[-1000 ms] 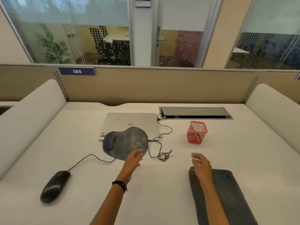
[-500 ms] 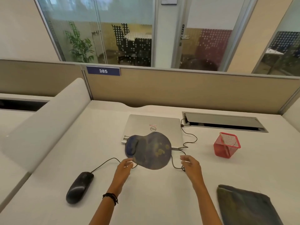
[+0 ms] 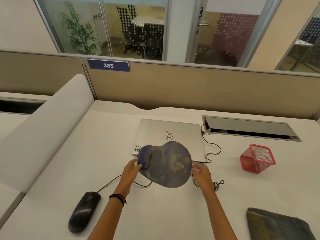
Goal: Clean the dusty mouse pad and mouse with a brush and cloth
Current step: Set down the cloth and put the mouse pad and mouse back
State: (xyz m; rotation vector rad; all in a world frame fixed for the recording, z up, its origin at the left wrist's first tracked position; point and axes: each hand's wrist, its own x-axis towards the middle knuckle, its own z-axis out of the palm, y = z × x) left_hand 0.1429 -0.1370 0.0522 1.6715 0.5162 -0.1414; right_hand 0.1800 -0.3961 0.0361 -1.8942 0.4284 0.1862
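The dusty blue mouse pad (image 3: 166, 165) with yellowish stains lies partly on a closed silver laptop (image 3: 173, 130). My left hand (image 3: 129, 172) grips the pad's left edge at the wrist rest. At the pad's right edge is my right hand (image 3: 201, 174), fingertips against the rim and blurred. A black wired mouse (image 3: 83, 212) sits at the lower left of the desk, its cable running under the pad. A dark grey cloth (image 3: 277, 226) lies folded at the bottom right. No brush shows.
A red mesh holder (image 3: 258, 158) stands right of the laptop. A black cable (image 3: 213, 153) loops from the laptop to a desk cable hatch (image 3: 249, 127). Padded dividers border the white desk (image 3: 173, 213) on the left and behind.
Both hands have moved forward from the near desk to the mouse pad's edges. My right hand left the cloth. The camera swung left and nearer.
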